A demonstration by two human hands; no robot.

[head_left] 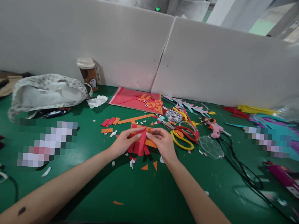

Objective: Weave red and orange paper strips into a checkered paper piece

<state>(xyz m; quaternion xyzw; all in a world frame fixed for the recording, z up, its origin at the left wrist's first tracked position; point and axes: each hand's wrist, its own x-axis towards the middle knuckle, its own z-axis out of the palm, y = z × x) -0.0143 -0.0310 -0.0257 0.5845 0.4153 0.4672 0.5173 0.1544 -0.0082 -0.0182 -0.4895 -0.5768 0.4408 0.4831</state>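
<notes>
Both my hands hold a piece of red and orange paper strips just above the green table. The strips cross one another like a weave, and red ends hang down at the front. My left hand pinches its left side, thumb on a red strip. My right hand pinches the right side, fingertips at the same red strip. Orange strips show between the hands. Close to my right hand lie scissors with red handles and a yellow-handled pair. Left of my left hand are short red strips.
A red sheet bears woven paper fish with googly eyes. A lidded cup and a spotted pouch stand back left. A pink glue gun with a black cable lies right. Paper scraps litter the green table.
</notes>
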